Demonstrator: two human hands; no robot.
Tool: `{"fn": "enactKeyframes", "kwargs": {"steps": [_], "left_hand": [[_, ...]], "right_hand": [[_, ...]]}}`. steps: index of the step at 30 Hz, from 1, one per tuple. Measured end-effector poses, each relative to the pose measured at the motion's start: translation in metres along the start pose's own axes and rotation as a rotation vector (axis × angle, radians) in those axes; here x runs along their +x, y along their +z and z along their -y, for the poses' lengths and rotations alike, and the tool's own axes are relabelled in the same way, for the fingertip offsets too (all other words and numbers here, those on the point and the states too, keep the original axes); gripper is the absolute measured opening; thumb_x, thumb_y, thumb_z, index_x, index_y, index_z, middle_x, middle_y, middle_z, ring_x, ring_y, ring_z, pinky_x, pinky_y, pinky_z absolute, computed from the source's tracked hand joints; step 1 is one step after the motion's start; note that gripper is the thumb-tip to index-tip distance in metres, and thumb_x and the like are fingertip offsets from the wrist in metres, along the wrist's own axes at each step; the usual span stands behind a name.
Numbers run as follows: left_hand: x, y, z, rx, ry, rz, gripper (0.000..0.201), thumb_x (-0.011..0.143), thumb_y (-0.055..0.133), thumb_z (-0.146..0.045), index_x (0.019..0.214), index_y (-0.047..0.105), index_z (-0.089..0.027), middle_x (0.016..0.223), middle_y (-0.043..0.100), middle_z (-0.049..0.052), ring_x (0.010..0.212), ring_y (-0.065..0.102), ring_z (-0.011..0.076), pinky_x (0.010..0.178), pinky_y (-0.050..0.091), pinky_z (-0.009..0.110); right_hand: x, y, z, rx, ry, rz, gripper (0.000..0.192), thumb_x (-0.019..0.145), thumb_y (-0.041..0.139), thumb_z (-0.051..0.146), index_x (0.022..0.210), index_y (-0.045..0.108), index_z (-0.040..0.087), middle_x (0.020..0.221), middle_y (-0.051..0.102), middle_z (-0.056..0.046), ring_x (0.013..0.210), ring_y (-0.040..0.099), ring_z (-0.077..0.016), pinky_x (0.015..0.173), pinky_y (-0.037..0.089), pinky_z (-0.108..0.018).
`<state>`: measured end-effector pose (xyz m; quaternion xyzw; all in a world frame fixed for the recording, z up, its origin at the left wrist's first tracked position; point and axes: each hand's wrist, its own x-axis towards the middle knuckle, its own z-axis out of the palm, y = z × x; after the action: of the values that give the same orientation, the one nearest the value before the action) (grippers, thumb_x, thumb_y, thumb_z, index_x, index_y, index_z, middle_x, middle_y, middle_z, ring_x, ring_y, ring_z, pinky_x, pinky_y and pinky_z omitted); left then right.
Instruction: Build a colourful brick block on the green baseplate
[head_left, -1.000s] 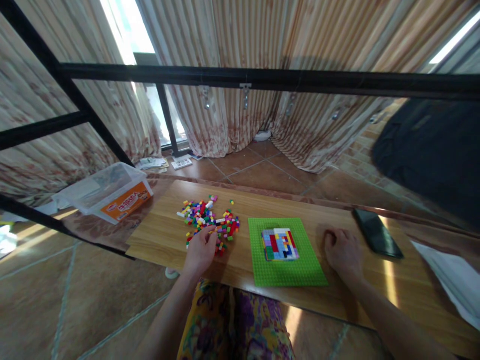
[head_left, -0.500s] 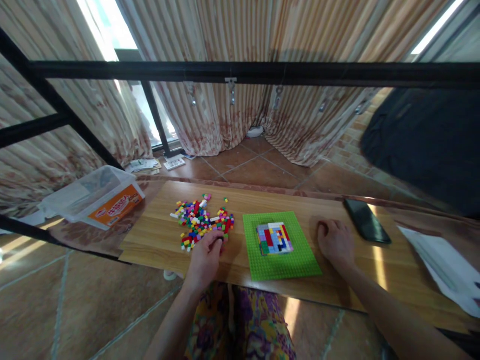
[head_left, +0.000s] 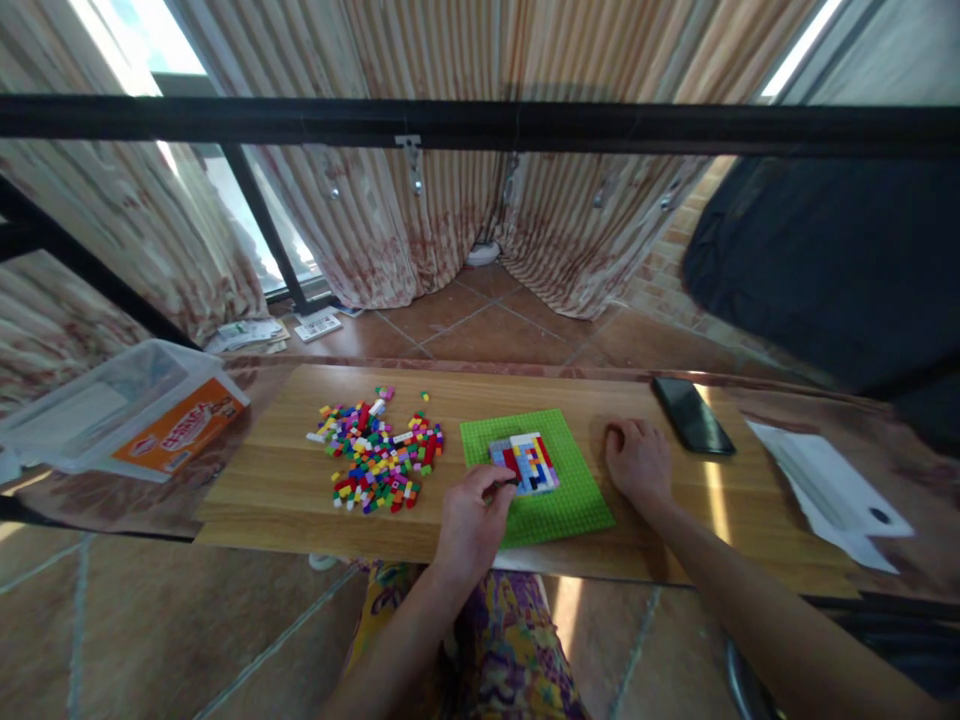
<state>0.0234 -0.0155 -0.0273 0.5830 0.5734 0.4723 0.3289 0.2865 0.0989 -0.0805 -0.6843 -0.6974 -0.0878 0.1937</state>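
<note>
My left hand point(head_left: 474, 520) is over the near left edge of the green baseplate point(head_left: 577, 500), thumb and fingertips pinched on what looks like a small dark toy brick. Its fingertips are at the left side of a low block of toy bricks point(head_left: 538, 466) in red, white, blue and yellow, built on the baseplate; they hide its near left corner. My right hand point(head_left: 639, 465) rests on the wooden table right of the baseplate, its fingers loosely curled and nothing visible in them. Left of the baseplate lies a loose pile of small coloured bricks point(head_left: 382, 455).
A black phone point(head_left: 694, 415) lies beyond my right hand, with white papers point(head_left: 832, 495) farther right. On the left stands a clear plastic box point(head_left: 127, 405) with an orange label. A black metal bar point(head_left: 465, 125) runs across beyond the wooden table point(head_left: 262, 470), before striped curtains point(head_left: 435, 230).
My left hand has moved right from the brick pile to the built block on the baseplate, still pinched. My right hand stays resting on the table. The camera view has shifted slightly.
</note>
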Motion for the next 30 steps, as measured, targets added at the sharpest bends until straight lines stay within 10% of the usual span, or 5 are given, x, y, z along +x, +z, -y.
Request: {"fn": "enactKeyframes", "kwargs": {"steps": [30], "left_hand": [[-0.003,0.052,0.01,0.131,0.181,-0.232,0.014,0.079,0.07,-0.016,0.084,0.075,-0.028,0.096,0.064,0.002,0.094,0.056,0.017,0.086,0.045,0.035]], "right_hand": [[0.0,-0.002,0.004,0.02,0.023,-0.004,0.027,0.089,0.041,0.025,0.096,0.066,0.016,0.098,0.064,-0.011,0.089,0.05,-0.0236,0.081,0.036,-0.035]]}}
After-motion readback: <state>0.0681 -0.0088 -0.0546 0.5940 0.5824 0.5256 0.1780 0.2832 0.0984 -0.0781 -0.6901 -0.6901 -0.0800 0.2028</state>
